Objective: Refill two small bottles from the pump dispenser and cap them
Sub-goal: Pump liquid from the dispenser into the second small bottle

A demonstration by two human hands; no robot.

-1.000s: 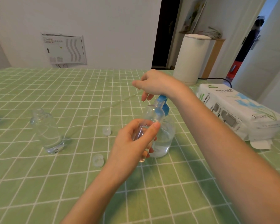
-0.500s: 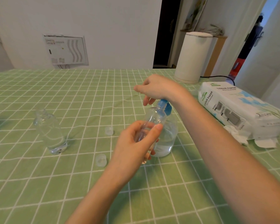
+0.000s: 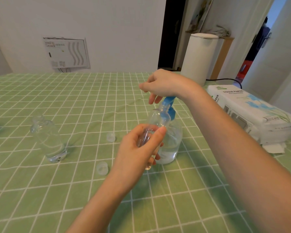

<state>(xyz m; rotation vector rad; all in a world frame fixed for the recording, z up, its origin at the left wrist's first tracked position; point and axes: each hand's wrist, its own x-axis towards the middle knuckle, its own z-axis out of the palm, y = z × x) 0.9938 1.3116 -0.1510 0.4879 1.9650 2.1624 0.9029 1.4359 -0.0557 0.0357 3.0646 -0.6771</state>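
Note:
My left hand (image 3: 138, 148) grips a small clear bottle (image 3: 158, 118), tilted so its open mouth meets the blue nozzle of the pump dispenser (image 3: 172, 143). The dispenser stands on the table, about a third full of clear liquid. My right hand (image 3: 165, 83) rests on top of its blue pump head (image 3: 168, 101), fingers hanging loosely. A second small clear bottle (image 3: 49, 138) stands uncapped to the left. Two clear caps lie loose on the cloth, one (image 3: 110, 137) further back and one (image 3: 102, 168) nearer me.
A green checked cloth (image 3: 74, 101) covers the table. A tissue paper pack (image 3: 252, 111) lies at the right edge with loose tissue beside it. A white cylindrical appliance (image 3: 198, 58) with a black cable stands at the back right.
My right hand dipped on the pump head and has come back up a little. My left hand keeps the small bottle at the nozzle.

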